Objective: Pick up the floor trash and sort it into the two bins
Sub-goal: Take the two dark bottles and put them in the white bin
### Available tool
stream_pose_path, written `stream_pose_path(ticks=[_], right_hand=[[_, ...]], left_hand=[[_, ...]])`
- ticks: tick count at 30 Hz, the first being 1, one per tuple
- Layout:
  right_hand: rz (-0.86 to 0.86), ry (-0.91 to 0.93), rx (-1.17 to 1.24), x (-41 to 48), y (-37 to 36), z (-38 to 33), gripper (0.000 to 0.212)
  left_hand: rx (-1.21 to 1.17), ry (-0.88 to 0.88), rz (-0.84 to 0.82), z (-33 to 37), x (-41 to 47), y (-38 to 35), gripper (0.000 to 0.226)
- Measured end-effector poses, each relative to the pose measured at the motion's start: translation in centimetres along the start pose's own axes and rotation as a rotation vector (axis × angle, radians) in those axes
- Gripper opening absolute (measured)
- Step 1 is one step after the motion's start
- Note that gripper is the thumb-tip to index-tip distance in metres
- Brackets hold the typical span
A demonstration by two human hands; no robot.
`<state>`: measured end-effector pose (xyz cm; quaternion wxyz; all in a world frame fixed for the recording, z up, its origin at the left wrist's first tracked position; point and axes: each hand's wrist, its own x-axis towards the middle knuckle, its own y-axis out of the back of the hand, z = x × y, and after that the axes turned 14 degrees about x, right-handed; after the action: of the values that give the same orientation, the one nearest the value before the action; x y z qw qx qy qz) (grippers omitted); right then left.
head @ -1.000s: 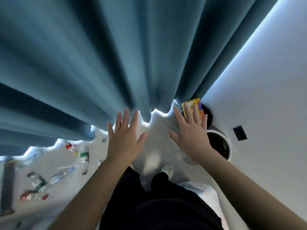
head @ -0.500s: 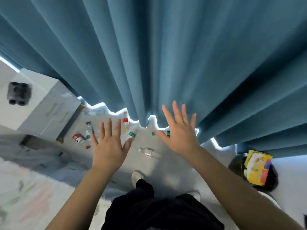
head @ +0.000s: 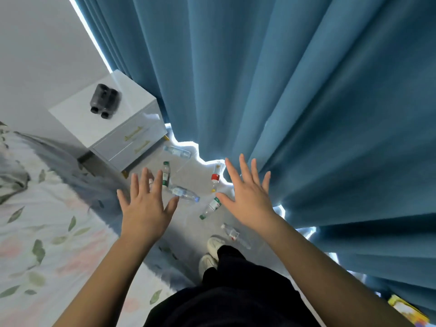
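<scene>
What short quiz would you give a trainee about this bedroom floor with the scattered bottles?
1. True or false: the person's left hand and right hand are both spread open and hold nothing.
2. What lies on top of the white two-drawer nightstand?
A. a dark grey twin-barrelled object
B. a red mug
C. a stack of books
3. Fill in: the clear plastic bottle with the red label lies on the floor at the hem of the blue fabric ____.

Key: 1 true; 2 A; 3 curtain.
</scene>
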<state>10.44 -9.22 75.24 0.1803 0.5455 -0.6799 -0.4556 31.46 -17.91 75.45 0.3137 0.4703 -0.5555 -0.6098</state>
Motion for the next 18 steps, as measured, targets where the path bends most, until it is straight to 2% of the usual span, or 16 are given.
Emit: stream_pose_path(ticks=[8, 18], right_hand=[[-0.107, 0.146, -0.019, 10.4, -0.5, -4.6, 0.078], [-0.225, 0.285, -0.156, 23.9, -0.3, -9.6, 0.08]], left_hand=[[-0.041, 0.18, -0.028, -3.9, 7.0, 0.2, 0.073], [-0.137, 0.383, -0.056, -7.2, 15.7, 0.5, 0.074]])
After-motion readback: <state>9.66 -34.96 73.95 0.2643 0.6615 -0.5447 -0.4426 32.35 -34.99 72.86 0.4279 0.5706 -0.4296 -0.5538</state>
